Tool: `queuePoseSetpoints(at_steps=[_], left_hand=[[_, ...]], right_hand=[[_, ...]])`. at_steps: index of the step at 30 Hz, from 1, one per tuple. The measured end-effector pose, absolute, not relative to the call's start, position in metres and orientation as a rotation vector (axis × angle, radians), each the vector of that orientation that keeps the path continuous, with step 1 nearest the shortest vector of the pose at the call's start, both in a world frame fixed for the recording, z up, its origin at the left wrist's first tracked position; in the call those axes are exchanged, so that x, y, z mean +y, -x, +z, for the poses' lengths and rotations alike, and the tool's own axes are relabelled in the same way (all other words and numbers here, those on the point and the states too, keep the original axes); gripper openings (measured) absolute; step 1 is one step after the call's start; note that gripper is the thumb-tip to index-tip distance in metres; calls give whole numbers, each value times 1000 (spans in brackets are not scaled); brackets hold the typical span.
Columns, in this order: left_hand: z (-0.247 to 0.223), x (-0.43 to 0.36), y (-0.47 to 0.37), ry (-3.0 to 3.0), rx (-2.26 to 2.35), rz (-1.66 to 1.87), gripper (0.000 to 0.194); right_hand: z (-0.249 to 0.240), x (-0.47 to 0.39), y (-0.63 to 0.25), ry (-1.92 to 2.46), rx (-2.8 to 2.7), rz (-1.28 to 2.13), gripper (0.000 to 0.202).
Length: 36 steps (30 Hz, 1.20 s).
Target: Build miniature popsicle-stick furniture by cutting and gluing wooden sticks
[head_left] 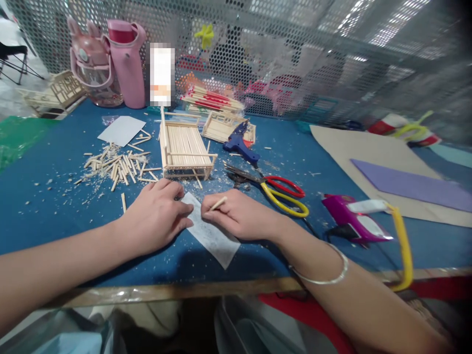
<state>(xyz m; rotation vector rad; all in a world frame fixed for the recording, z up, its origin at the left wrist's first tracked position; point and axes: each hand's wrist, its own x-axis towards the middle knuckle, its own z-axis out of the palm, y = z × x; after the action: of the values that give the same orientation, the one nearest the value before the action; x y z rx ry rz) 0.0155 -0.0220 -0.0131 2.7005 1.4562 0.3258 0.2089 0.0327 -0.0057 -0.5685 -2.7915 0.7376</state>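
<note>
My right hand (234, 211) is closed over a white paper slip (224, 248), with a short wooden stick (219, 203) sticking out between its fingers. My left hand (160, 214) rests at the slip's left edge, fingers bent and thumb slightly apart, with nothing visible in it. Just beyond the hands stands a small bed-like frame of wooden sticks (188, 142), with a slatted base and end rails. To its left lies a heap of cut stick pieces (123, 164). Scissors (280, 191) with red and yellow handles lie right of my right hand.
Behind the scissors are a blue glue gun (239, 142) and a second stick model (223, 128). A purple device (354, 221) with a yellow strap sits right, near cardboard (332, 147) and a purple sheet (409, 184). Pink bottles (127, 64) stand back left before a perforated metal panel (265, 64).
</note>
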Motion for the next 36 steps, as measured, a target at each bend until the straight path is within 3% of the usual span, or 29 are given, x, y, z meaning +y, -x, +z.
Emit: queuePoseSetpoints(at_steps=[8, 18, 23, 36], left_hand=[[-14, -23, -16, -2689, 1506, 332, 24], [-18, -17, -15, -2607, 1412, 436, 24], [-23, -13, -14, -2579, 1426, 493, 24], [-22, -11, -14, -2653, 1399, 455, 26]], right_hand=[[-4, 31, -208, 608, -2821, 673, 25], [2, 28, -213, 586, -2656, 883, 16], [-9, 26, -203, 537, -2647, 884, 27], [-7, 28, -199, 558, -2715, 759, 26]])
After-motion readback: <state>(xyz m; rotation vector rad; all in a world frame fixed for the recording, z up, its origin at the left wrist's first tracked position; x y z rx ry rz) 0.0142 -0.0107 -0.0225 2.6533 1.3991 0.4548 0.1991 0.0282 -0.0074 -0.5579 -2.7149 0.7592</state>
